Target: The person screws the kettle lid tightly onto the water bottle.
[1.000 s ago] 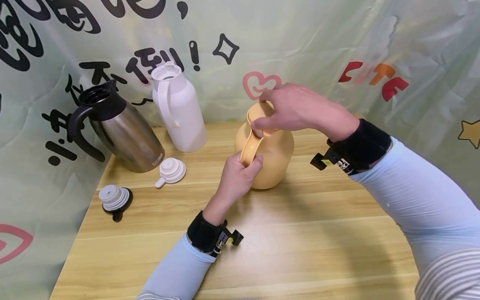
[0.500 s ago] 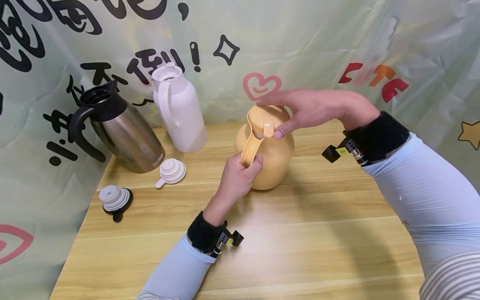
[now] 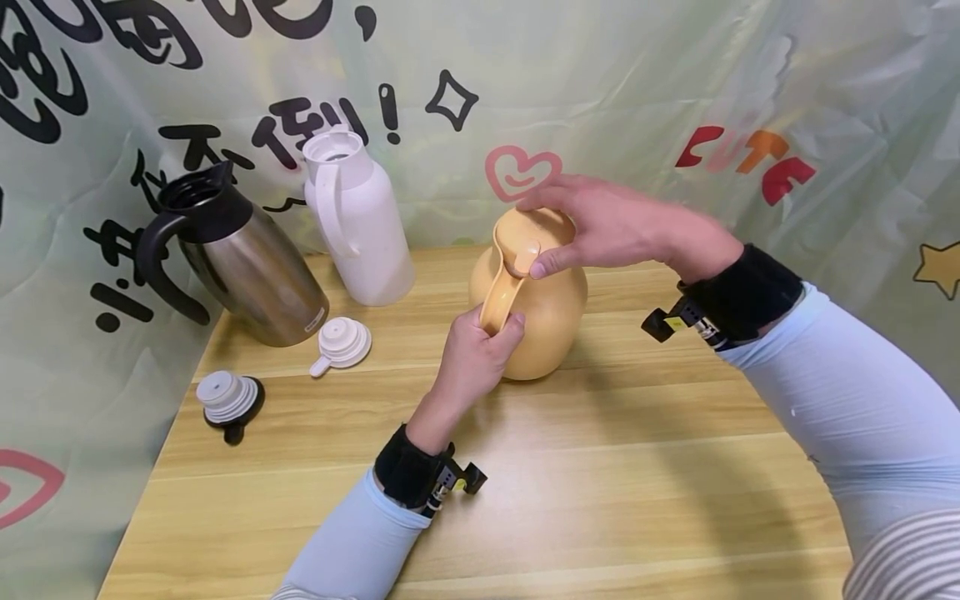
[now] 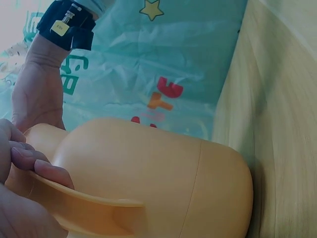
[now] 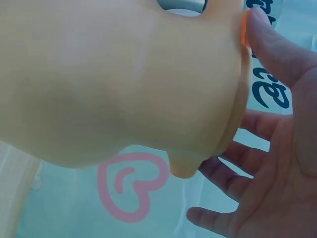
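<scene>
Orange jug (image 3: 555, 321) on wooden table (image 3: 600, 500), printed backdrop (image 3: 600, 92).

Head cam: above, facing forward-down, widest. Left wrist: close, rolled sideways, tabletop (image 4: 277, 119) at 3 o'clock. Right wrist: closer, sideways, tabletop at 8. All share the jug (image 4: 158, 168).

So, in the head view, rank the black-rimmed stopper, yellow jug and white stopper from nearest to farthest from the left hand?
1. Yellow jug, its handle gripped.
2. White stopper, to the left.
3. Black-rimmed stopper, farther left.
</scene>
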{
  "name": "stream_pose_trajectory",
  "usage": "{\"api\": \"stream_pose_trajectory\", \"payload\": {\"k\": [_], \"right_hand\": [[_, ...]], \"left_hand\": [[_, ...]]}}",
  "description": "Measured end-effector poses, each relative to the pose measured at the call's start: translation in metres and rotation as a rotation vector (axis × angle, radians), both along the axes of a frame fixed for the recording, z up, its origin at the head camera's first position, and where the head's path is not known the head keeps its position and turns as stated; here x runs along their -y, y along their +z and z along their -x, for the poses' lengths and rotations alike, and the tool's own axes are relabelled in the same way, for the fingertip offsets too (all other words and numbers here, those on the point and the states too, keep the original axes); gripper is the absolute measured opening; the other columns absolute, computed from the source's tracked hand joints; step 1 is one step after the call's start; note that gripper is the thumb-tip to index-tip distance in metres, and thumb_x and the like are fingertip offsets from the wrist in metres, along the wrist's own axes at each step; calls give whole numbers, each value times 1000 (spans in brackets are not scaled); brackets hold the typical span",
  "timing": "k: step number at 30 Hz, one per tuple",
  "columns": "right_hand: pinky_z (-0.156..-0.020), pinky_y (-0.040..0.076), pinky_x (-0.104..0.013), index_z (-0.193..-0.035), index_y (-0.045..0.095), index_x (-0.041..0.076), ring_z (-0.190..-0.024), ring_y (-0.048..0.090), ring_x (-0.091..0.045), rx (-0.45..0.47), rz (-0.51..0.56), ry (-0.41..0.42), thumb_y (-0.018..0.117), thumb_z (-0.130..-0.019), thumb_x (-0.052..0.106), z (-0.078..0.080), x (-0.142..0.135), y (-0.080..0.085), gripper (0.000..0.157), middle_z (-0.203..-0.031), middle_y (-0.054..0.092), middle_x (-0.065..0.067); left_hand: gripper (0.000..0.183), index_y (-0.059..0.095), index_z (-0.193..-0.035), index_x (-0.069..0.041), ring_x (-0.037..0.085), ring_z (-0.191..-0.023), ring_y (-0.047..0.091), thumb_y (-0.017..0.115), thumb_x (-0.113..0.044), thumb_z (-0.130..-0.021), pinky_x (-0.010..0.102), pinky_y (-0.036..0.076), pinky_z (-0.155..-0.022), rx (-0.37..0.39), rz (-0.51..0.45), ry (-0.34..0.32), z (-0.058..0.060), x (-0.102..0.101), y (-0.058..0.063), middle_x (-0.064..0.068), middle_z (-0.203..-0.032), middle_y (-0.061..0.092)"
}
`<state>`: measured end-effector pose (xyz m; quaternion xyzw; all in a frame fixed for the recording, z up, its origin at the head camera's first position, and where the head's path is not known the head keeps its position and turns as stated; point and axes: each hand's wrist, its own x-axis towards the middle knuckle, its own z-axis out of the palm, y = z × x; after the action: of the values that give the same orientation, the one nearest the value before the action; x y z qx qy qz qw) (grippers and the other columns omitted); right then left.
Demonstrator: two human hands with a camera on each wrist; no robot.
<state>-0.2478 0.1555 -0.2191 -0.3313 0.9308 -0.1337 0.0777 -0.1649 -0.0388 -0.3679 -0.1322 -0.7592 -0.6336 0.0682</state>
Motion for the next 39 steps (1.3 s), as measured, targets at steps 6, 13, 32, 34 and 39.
{"api": "stream_pose_trajectory", "payload": {"k": [6,13,32,34,39], "right_hand": [[-104,36,-51,-139,45,19,-128,42,-31,-51,1,-23,62,-70,78,-1,2,-3,92,-144,41,-9],[-102,37,-50,-137,47,19,-125,44,-30,-71,10,-21,62,-70,79,0,3,-5,91,-140,43,-8],[-112,25,-53,-147,38,28,-139,28,-25,13,14,24,63,-75,73,2,4,-3,88,-152,36,-2],[-111,26,-52,-146,40,26,-139,29,-24,4,26,21,64,-74,73,3,4,-5,88,-151,38,-1],[-111,27,-52,-143,44,24,-137,31,-24,-13,53,15,65,-72,74,4,5,-9,89,-149,41,-1]], "left_hand": [[33,56,-64,-12,16,-46,39,62,-31,-89,29,31,-41,-5,-13,20,0,-1,-1,2,-51,40],[32,57,-66,-11,16,-46,39,63,-31,-89,28,31,-41,2,-24,11,-1,-1,-1,2,-52,40],[37,54,-61,-10,17,-43,34,64,-31,-89,28,26,-39,53,-64,-6,-7,-6,5,2,-49,37],[36,55,-61,-11,15,-43,34,64,-30,-90,27,25,-38,41,-65,26,-8,-9,4,1,-49,36],[37,50,-59,-13,11,-44,34,62,-31,-89,28,27,-40,10,-32,77,-10,-12,2,-1,-49,36]]}}
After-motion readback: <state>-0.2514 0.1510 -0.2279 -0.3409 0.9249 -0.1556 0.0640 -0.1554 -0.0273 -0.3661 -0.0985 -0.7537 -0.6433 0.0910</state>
